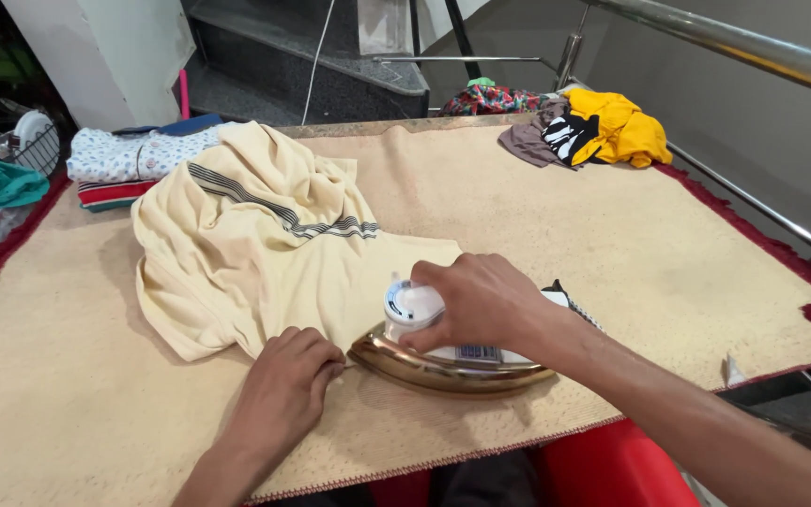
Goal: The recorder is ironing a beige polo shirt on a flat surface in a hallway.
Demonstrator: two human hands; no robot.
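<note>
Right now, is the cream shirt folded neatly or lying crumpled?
Crumpled. The cream shirt lies bunched in loose wrinkles on the table cover; only its edge near the iron looks flat, pinned by the left hand.

left hand point(283, 376): bare, no ring or glove
right hand point(481, 300): bare, no ring or glove
forearms: uncovered, no sleeve, watch or band in view

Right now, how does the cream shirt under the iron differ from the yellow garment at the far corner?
The cream shirt is pale with dark stripes; the yellow garment is bright and plain. The cream shirt lies spread out, pinned by the left hand, near the iron gripped by the right hand; the yellow garment is bunched and untouched. Both rest on the beige cloth-covered table.
</note>
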